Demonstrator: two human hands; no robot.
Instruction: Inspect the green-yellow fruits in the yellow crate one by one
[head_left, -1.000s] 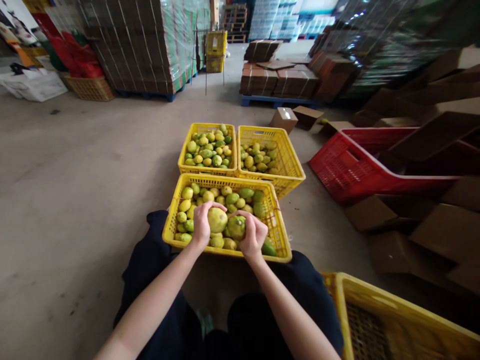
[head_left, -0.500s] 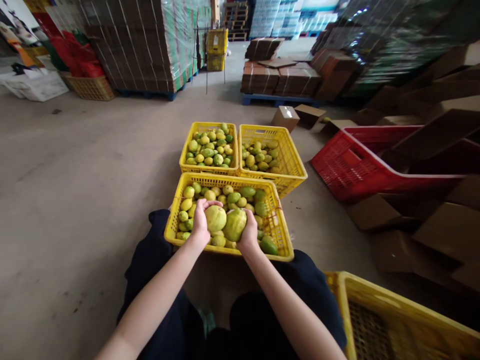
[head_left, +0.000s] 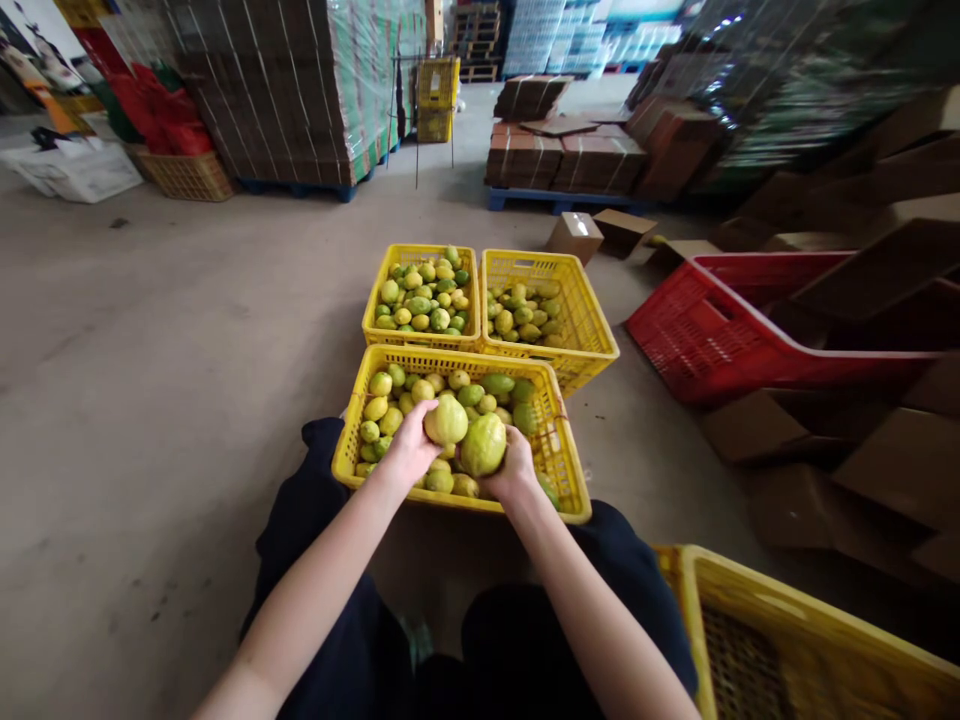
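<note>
My left hand [head_left: 412,443] is closed around a round, smooth yellow-green fruit [head_left: 446,420]. A second yellow-green fruit [head_left: 484,445], a little larger and bumpier, is in my right hand [head_left: 514,466], its fingers wrapped round the right side and underside. The two fruits are side by side, very close together, above the near yellow crate [head_left: 352,425]. Inside that crate lie several similar fruits, some yellow, some greener, such as a long green one [head_left: 497,383]. My hands and the held fruits hide part of the crate's contents.
Beyond the near crate stand two yellow crates of fruit, one at left [head_left: 365,322] and one at right [head_left: 589,315]. A red crate [head_left: 679,335] holding cardboard is on the right, among cardboard boxes [head_left: 757,430]. Another yellow crate [head_left: 802,610] stands at lower right.
Both hands have shifted slightly right, and the held fruits have turned a little in my grip. My left fingers now show less over the top of their fruit.
</note>
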